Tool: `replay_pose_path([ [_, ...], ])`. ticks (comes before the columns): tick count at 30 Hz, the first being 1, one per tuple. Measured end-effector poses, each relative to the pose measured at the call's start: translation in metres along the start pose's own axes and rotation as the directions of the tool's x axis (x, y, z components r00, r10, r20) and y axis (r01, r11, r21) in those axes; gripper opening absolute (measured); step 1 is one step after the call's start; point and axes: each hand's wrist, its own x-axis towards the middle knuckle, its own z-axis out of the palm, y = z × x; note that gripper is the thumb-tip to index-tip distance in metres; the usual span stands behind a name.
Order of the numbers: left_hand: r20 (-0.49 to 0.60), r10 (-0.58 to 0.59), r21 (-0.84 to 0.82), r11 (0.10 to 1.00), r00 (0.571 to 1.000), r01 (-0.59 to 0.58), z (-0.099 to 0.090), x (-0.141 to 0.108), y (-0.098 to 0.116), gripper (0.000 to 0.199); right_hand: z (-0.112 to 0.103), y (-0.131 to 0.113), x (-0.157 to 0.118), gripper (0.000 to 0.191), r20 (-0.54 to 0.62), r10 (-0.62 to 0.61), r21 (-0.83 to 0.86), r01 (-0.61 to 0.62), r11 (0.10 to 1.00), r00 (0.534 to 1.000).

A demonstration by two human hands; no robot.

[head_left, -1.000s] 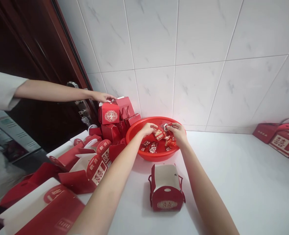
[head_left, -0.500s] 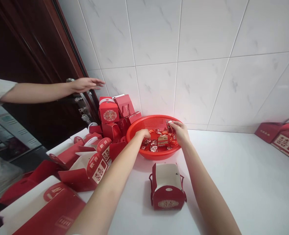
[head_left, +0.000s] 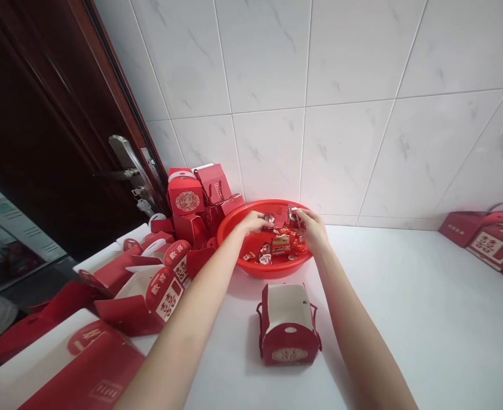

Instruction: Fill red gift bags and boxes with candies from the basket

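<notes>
A red plastic basket (head_left: 251,272) stands against the tiled wall with several wrapped candies (head_left: 265,257) in it. Over its left part, my left hand (head_left: 254,222) pinches a dark red wrapped candy (head_left: 269,221). At the basket's right rim, my right hand (head_left: 313,228) is closed on wrapped candy (head_left: 293,214) in shiny red and white foil; how many pieces it holds is hidden. Nearer to me, between my forearms, a red gift box (head_left: 289,341) with cord handles stands with its top open and its pale inside showing.
Several opened red boxes (head_left: 123,307) crowd the left side of the white table (head_left: 388,319). Behind them, more boxes (head_left: 187,196) are stacked by the basket. Further red boxes (head_left: 490,242) sit at the far right. A dark door with a metal handle (head_left: 127,165) stands at left.
My left hand has risen from among the candies with one in its fingers. My right hand stays near the right rim. Another person's arm at the left has gone out of view.
</notes>
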Motion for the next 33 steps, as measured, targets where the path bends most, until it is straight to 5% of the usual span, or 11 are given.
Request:
replay_pose_path([
  [10,0.079,0.177,-0.302,0.942,0.981,-0.146,0.0,-0.009,0.009,0.033,-0.002,0.001,0.001,0.022,0.013,0.001,-0.007,-0.001,1.0,1.0],
  [15,0.206,0.282,-0.323,0.924,0.937,-0.206,0.004,-0.018,0.015,0.035,-0.002,0.002,0.001,0.022,0.034,0.009,-0.02,-0.009,1.0,0.999],
  [22,0.27,0.228,-0.249,0.955,0.936,-0.161,0.005,-0.018,0.011,0.016,-0.003,0.004,0.003,0.024,0.02,-0.006,-0.043,0.007,0.999,1.0],
  [26,0.231,0.301,-0.283,0.931,0.925,-0.232,0.006,-0.015,0.011,0.015,-0.002,0.004,0.004,0.023,0.02,-0.01,-0.051,0.011,0.999,1.0],
  [33,0.09,0.365,-0.303,0.896,0.927,-0.324,0.005,-0.009,0.01,0.046,-0.003,0.004,0.004,0.025,0.026,0.002,-0.085,0.0,0.996,1.0],
])
